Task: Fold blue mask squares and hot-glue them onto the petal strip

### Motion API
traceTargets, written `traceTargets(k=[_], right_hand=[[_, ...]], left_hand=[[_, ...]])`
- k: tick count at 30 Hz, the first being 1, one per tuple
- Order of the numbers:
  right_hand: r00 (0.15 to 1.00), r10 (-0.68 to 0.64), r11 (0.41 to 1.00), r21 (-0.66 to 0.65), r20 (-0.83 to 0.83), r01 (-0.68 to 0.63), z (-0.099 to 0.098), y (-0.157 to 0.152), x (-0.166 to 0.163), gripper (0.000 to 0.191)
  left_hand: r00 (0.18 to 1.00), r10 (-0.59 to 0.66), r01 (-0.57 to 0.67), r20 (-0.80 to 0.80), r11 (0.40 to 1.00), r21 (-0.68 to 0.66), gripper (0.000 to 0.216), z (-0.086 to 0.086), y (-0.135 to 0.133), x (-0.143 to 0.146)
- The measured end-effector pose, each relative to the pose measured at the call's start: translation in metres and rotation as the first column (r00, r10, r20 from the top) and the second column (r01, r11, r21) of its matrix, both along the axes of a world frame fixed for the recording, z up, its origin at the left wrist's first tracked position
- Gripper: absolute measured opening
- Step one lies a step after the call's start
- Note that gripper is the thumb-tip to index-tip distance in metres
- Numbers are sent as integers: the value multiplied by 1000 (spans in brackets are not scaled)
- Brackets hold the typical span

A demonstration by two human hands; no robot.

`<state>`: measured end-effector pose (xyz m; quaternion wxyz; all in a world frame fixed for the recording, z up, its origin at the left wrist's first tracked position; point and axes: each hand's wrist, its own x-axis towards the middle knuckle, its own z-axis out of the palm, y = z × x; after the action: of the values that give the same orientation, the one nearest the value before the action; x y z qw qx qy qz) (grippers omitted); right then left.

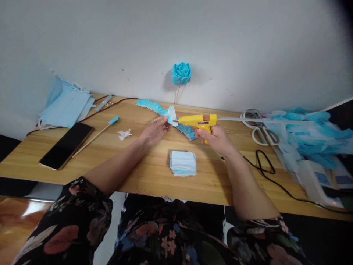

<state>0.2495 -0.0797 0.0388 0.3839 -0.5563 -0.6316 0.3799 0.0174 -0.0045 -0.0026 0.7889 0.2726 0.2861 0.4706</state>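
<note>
My right hand (214, 137) is closed round the grip of a yellow glue gun (197, 120), its nozzle pointing left at a folded blue-and-white fabric strip (162, 110). My left hand (154, 129) pinches the near end of that strip on the wooden table (116, 158). A white glue stick sticks out of the gun's back toward the right. A small stack of cut blue and white squares (183, 162) lies in front of both hands.
A finished blue fabric rose (181, 73) leans against the wall. To the left lie a phone (66, 144), a blue-tipped stick (95, 136), a white scrap (124, 134) and blue masks (66, 105). Scissors (257, 127), blue scraps (309, 134), a black cord (266, 165) and a power strip (320, 184) are on the right.
</note>
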Motion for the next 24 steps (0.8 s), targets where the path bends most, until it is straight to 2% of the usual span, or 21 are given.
traceTargets(k=[14, 24], right_hand=[[997, -31, 1000, 5, 75, 31, 6, -1, -3, 40], [986, -7, 1000, 8, 168, 6, -4, -1, 5, 40]], left_hand=[[1000, 7, -7, -13, 1000, -1, 18, 1, 0, 1], [1000, 14, -14, 5, 1000, 9, 18, -2, 1, 1]])
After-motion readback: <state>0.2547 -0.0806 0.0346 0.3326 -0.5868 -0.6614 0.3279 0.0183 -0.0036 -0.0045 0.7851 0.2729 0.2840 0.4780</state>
